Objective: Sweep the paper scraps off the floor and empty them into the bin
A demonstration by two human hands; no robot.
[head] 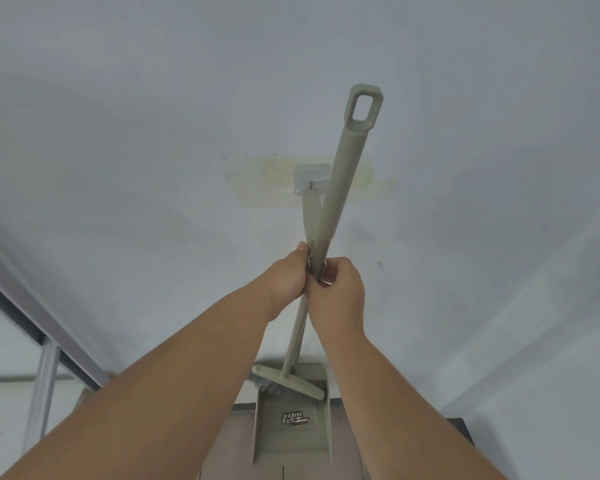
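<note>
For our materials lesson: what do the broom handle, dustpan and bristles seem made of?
Broom handle: likely matte plastic, with a moulded hanging loop.
Dustpan: matte olive plastic, with moulded comb teeth.
Bristles: probably synthetic fibre, grey and fine; blurred.

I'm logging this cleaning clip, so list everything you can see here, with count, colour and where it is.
Broom: one, grey-green, tilted in front of the wall, loop end up, head over the dustpan.
Dustpan: one, grey-green, upright against the wall at bottom centre, its handle rising to the wall hook.
Wall hook: one, clear plastic, stuck on the wall over yellowed tape.
Wall: one, pale grey, fills most of the view.
Metal frame: one, grey with a dark rail, lower left.
Floor: brownish, at the bottom.
Left hand: one, gripping the handles where they cross.
Right hand: one, pinching the same spot.
</note>
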